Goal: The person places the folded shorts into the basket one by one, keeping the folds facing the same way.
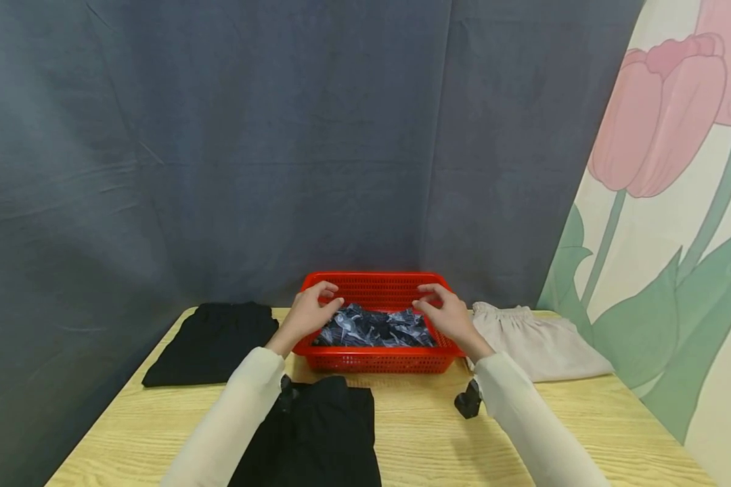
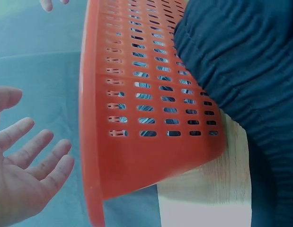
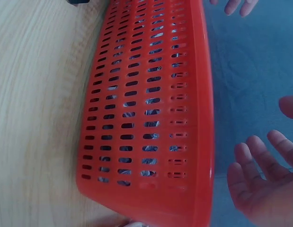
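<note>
Above the left side of a red plastic basket (image 1: 378, 361) hovers my left hand (image 1: 311, 311), fingers loosely bent and holding nothing. My right hand (image 1: 446, 313) hovers over the basket's right side in a similar pose, also holding nothing. Crinkled clear plastic with dark contents (image 1: 374, 327) lies inside the basket between them; what it wraps cannot be made out. In the left wrist view, the left hand (image 2: 28, 165) is apart from the basket's rim, its fingers spread. The right wrist view has the right hand (image 3: 264, 179) beyond the rim, not touching it.
A folded black garment (image 1: 219, 345) lies left of the basket, and another black garment (image 1: 323, 433) lies in front under the left forearm. A beige garment with a gathered waistband (image 1: 536, 341) is at right. Dark cloth (image 1: 280, 149) hangs behind the wooden table (image 1: 426, 433).
</note>
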Demonstrator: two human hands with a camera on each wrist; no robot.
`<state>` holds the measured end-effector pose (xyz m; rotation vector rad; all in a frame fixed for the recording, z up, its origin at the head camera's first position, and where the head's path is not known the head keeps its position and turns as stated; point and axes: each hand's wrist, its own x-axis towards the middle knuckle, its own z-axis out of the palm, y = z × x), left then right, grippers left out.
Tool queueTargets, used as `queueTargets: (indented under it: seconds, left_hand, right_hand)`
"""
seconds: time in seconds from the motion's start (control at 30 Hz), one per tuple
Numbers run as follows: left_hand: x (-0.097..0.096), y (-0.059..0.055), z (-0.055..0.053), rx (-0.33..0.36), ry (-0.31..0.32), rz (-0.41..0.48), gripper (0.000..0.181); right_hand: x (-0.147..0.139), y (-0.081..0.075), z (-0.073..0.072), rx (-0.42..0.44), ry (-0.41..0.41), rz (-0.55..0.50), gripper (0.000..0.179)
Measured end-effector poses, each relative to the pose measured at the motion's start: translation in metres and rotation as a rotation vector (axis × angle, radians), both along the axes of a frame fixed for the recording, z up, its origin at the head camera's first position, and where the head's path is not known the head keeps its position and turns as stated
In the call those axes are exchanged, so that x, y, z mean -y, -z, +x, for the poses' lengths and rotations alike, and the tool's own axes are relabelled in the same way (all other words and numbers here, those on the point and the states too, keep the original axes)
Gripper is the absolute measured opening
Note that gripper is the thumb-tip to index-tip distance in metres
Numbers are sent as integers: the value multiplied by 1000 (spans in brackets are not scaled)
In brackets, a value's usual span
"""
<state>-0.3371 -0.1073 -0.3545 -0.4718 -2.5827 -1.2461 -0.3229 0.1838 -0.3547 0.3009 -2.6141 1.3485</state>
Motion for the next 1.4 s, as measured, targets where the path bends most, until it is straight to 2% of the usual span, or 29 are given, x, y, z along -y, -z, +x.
queueTargets:
  seconds: [0.2,0.5,0.7,0.93,1.17,1.4]
  left_hand:
    - [5,-5,9,1,22,22,34]
    - [12,-18,24,-59,56,44,35]
    - [15,-24,33,-76,54,47,33]
    - [20,-26,41,-124,67,79,33]
    - [25,-27,48,-152,16,110,31]
    - [32,-23,55,-141,2,99,30]
  right_hand:
    - [-3,-3,8,-4,-6,-32,46]
    - [-3,-9,18,-38,-29,-48,47]
    - [-3,-12,26,-59,-44,-66,44]
    - [-2,-17,32,-98,-67,-86,40]
    - [0,-19,37,-111,-82,-88,37]
    - [-1,-18,42,-109,-115,-96,37]
